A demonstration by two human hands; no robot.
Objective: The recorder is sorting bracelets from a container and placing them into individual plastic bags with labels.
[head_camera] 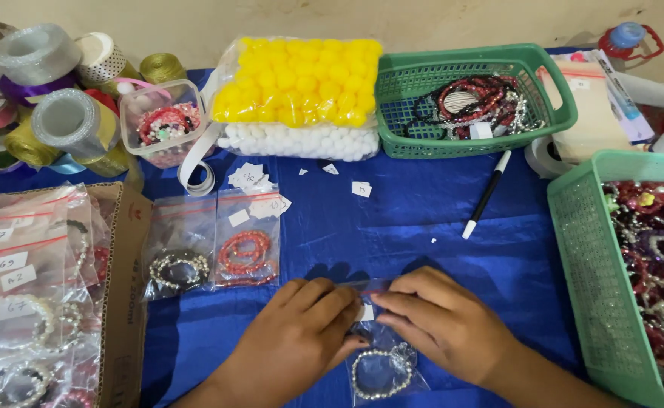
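Note:
My left hand and my right hand meet low in the middle of the blue cloth. Both press on the top edge of a small clear zip bag, fingertips pinched along its red seal strip. Inside the bag lies a silver bead bracelet with a small white slip above it. To the left lie two more clear bags, one with a dark and white bracelet, one with a red bead bracelet.
A cardboard box of filled bags is at left. Ribbon spools, a clear tub, a bag of yellow and white pompoms, two green baskets of bracelets, a marker pen and paper slips surround the hands.

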